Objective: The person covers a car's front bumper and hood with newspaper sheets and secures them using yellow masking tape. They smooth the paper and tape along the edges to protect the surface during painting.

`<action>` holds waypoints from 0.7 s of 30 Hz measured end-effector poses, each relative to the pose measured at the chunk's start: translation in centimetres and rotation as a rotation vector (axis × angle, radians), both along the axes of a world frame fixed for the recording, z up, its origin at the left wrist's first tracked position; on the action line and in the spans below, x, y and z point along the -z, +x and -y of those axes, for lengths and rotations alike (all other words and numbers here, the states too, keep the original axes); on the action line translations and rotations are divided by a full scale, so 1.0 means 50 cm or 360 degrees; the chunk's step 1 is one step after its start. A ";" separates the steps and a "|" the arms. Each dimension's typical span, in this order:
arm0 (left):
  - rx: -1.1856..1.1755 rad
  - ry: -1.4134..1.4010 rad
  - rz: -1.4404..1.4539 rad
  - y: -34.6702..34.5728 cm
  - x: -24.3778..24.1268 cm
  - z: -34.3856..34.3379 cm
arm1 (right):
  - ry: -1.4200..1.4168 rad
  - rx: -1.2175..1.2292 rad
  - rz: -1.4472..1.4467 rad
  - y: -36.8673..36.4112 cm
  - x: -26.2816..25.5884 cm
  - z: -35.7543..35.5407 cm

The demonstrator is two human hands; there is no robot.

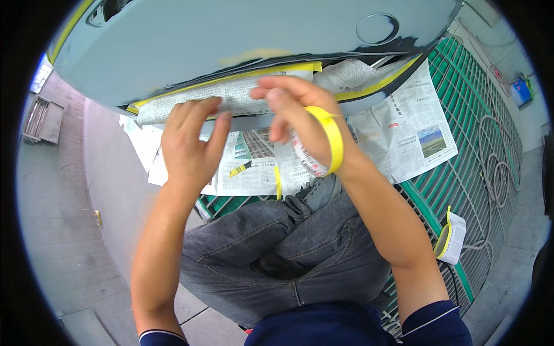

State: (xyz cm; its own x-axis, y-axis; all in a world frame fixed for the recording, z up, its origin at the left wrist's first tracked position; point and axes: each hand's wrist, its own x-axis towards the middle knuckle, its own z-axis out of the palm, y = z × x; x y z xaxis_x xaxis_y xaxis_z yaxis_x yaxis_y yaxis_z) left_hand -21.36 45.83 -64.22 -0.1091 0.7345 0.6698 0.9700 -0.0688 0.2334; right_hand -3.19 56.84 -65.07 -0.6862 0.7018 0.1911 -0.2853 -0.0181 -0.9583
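A grey-primed car bumper (194, 43) spans the top of the view. Yellow masking tape (298, 69) runs along a dark seam in it and holds a newspaper strip (242, 88). My left hand (188, 138) lies against the strip's left part, fingers bent and thumb apart; contact at the fingertips is blurred. Before the strip's right part, my right hand (303, 112) has its fingers apart and nothing pinched between them. A yellow masking tape roll (335, 142) hangs around that hand near the wrist. More taped newspaper (355, 80) covers the seam further right.
Newspaper sheets (385, 151) lie below the bumper over green floor grating (450, 181). A torn tape piece (240, 169) lies on them. At right are a taped paper piece (452, 238), a coiled hose (493, 177) and a blue container (521, 91).
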 end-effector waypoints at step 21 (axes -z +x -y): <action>-0.0099 0.0096 0.0506 0.035 0.014 -0.030 | -0.0130 0.0606 -0.0105 0.053 0.017 -0.074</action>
State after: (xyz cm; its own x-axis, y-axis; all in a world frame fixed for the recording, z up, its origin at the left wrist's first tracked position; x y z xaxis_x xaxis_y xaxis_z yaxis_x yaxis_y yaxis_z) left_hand -19.63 47.36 -64.92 -0.3631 0.6801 0.6369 0.8518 -0.0346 0.5227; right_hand -0.56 60.54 -65.93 -0.3619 0.9185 0.1594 -0.3474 0.0258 -0.9374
